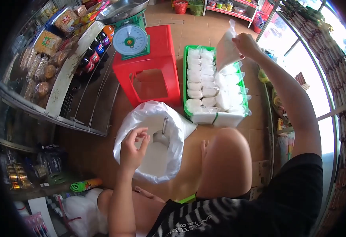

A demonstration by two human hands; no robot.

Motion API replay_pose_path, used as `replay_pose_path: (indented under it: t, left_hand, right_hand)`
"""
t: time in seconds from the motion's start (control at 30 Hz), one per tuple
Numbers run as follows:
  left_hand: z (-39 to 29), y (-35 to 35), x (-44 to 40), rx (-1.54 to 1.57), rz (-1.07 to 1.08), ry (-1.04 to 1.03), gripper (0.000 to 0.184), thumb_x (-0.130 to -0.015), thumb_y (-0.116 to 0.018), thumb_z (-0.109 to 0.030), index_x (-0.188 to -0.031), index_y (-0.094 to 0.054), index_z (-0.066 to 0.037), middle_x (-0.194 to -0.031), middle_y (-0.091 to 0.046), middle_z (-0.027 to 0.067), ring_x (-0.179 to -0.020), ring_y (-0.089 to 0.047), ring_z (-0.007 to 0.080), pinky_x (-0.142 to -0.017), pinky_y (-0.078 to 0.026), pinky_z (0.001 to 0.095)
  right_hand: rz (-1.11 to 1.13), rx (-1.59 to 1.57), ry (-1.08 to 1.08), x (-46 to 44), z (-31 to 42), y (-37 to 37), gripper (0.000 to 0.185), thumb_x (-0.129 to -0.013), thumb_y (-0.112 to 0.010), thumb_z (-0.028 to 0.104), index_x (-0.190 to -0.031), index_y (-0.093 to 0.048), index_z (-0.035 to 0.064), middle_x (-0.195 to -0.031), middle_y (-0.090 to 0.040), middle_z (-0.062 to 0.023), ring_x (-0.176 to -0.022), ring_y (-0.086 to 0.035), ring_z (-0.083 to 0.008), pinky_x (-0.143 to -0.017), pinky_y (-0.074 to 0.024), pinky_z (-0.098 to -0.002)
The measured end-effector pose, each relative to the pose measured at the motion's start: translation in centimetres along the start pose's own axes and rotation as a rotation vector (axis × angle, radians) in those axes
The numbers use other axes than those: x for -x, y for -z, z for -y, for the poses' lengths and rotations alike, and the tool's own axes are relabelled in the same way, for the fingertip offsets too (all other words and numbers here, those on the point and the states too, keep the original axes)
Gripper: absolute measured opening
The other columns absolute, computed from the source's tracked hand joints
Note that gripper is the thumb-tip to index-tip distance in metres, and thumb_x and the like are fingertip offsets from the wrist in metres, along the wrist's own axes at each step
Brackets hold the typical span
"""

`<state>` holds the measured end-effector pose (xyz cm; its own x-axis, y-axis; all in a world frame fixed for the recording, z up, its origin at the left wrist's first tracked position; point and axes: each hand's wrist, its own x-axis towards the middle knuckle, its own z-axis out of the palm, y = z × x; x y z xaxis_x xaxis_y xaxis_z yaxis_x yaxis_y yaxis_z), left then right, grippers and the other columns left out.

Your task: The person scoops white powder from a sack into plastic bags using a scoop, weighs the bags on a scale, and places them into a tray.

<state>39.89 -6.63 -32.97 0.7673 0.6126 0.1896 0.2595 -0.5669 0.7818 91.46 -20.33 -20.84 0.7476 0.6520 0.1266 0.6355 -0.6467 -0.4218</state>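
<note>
My right hand (245, 45) grips the top of a clear plastic bag of white grains (226, 53), held up over the far right part of a green crate (185, 75). Rows of similar filled white bags (208, 83) lie in that crate. Over the near left side of a large open sack (175, 168) is my left hand (134, 146), its fingers loosely curled and apart with nothing seen in them. White grains (153, 160) fill the sack, and a metal scoop (161, 137) rests in them with its handle pointing up.
A green dial scale (130, 40) with a metal pan (121, 11) stands on a red plastic stool (157, 59) beyond the sack. Shelves of packaged food and bottles (92, 55) line the left. A glass case (299, 71) is on the right. My bent knee (228, 154) is near the crate.
</note>
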Motion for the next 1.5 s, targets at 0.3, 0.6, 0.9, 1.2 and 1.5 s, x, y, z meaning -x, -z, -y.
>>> replay_pose_path:
  t: [0.3,0.6,0.9,1.2,1.5]
  left_hand:
    - [6.3,0.0,1.4,-0.335,-0.016,0.211,0.023,-0.091,-0.069,-0.011,-0.114,-0.069,-0.006,-0.099,-0.071,0.0123,-0.093,-0.068,0.0277,-0.078,-0.055,0.0389]
    - [7.4,-0.7,3.5,-0.53,0.008,0.36,0.018,-0.09,-0.07,-0.01,-0.108,-0.07,-0.008,-0.099,-0.069,0.011,-0.094,-0.066,0.0308,-0.085,-0.053,0.0402]
    - [8.0,-1.7,1.7,-0.552,0.051,0.308,0.019,-0.09,-0.069,-0.008,-0.109,-0.07,-0.005,-0.1,-0.069,0.0115,-0.095,-0.067,0.0287,-0.08,-0.055,0.0384]
    - [5.0,-3.0,-0.6,-0.437,0.095,0.217,0.021,-0.089,-0.071,-0.012,-0.109,-0.069,-0.009,-0.097,-0.069,0.0094,-0.094,-0.067,0.03,-0.084,-0.054,0.0408]
    - [0.7,-1.9,-0.7,-0.297,0.124,-0.016,0.024,-0.091,-0.069,-0.014,-0.115,-0.069,-0.01,-0.101,-0.069,0.01,-0.094,-0.068,0.0289,-0.083,-0.055,0.0414]
  right_hand:
    - [-0.157,0.332,-0.079,-16.2,-13.2,-10.4,0.025,-0.098,-0.056,0.018,-0.11,-0.072,0.0031,-0.11,-0.072,-0.0215,-0.103,-0.071,-0.0402,-0.087,-0.0573,-0.0513]
    - [-0.091,0.342,-0.067,-21.2,-19.7,-17.9,0.026,-0.096,-0.052,0.014,-0.109,-0.072,0.0043,-0.112,-0.072,-0.0222,-0.105,-0.07,-0.0412,-0.09,-0.0568,-0.0511]
    - [-0.006,0.287,-0.031,-19.4,-23.7,-28.1,0.03,-0.098,-0.058,0.026,-0.104,-0.073,0.0009,-0.105,-0.072,-0.0263,-0.096,-0.071,-0.0444,-0.087,-0.057,-0.054]
    - [0.175,0.202,-0.125,-12.6,-20.7,-28.6,0.054,-0.089,-0.073,0.042,-0.114,-0.066,-0.0057,-0.113,-0.069,-0.0307,-0.108,-0.066,-0.0459,-0.092,-0.0548,-0.0509]
    - [0.073,0.202,0.075,-7.6,-13.1,-18.6,0.045,-0.087,-0.075,0.034,-0.116,-0.068,0.0002,-0.115,-0.069,-0.0255,-0.108,-0.066,-0.0438,-0.093,-0.0537,-0.0498]
